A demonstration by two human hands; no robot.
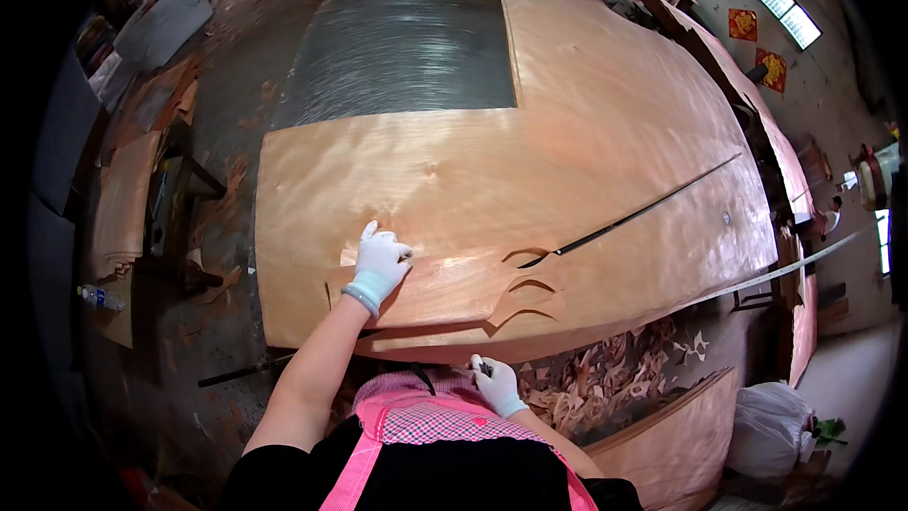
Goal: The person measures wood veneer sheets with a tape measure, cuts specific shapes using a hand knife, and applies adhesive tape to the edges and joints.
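I saw the left hand (380,263), fingers apart, on the veneer strip (449,286), lower centre, long axis running rightward. Right hand (499,385), below it, curled round a small dark object (486,369).

Toward six o'clock we see a flat tan veneer strip (445,284); nearer us, a dark object (486,369), perhaps a tool.

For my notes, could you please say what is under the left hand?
Beneath the left hand lies a wood strip, on a larger sheet; what the hand covers is hidden.
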